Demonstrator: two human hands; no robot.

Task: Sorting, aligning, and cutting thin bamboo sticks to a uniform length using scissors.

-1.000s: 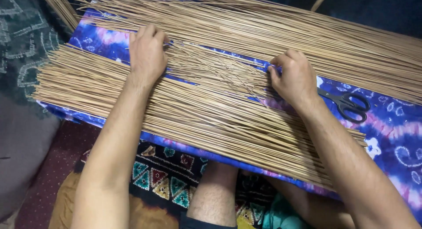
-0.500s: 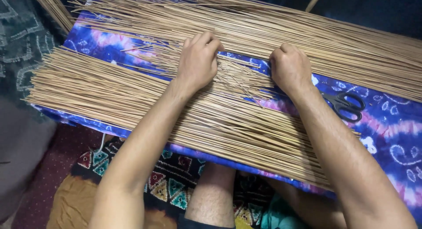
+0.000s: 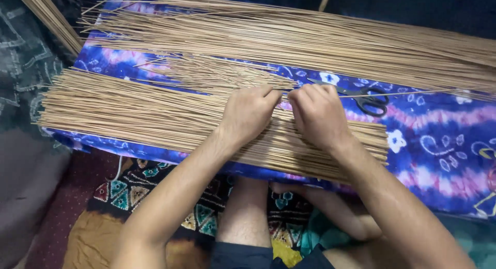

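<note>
- Left hand (image 3: 250,114) lies knuckles up on the near bundle of thin tan sticks (image 3: 129,111), fingers curled down at its far edge; cannot tell whether it grips any.
- Right hand (image 3: 318,114) just beside it, fingers likewise bent onto the sticks; grip hidden.
- Bundle lies across a blue and purple patterned cloth (image 3: 439,150) over the person's lap.
- Small loose pile of sticks (image 3: 217,75) beyond the hands.
- Black scissors (image 3: 361,97) just past the right hand.
- Larger far bundle (image 3: 310,42) across the cloth's far side.

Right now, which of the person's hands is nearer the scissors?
Right. The right hand lies just beside the scissors; the left hand is farther off, beyond it.
</note>
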